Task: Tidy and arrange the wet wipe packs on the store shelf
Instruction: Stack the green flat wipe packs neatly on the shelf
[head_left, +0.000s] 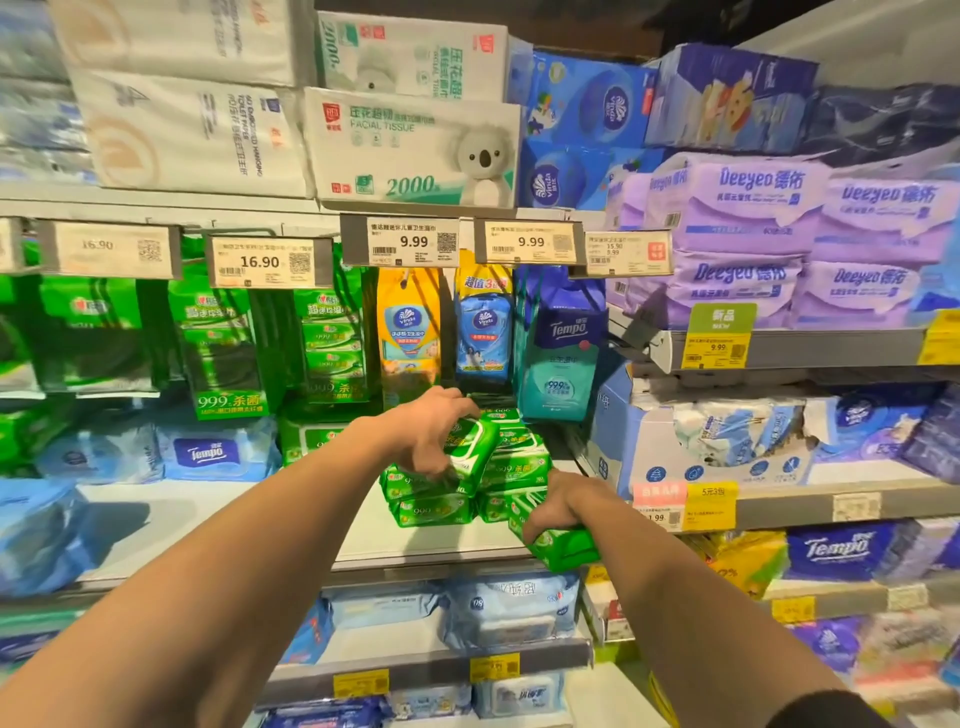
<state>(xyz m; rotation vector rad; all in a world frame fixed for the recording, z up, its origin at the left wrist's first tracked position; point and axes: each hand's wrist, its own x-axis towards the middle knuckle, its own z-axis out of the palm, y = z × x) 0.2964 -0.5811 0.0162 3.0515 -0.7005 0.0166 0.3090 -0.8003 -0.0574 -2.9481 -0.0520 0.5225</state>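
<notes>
The wet wipe packs are small glossy green pouches with white and yellow print, piled loosely on the white shelf. Your left hand curls over the top pack, which sits tilted under your palm at the left of the pile. Your right hand grips another green pack at the shelf's front edge, just below and right of the pile; the rest of the stack lies between your two hands.
</notes>
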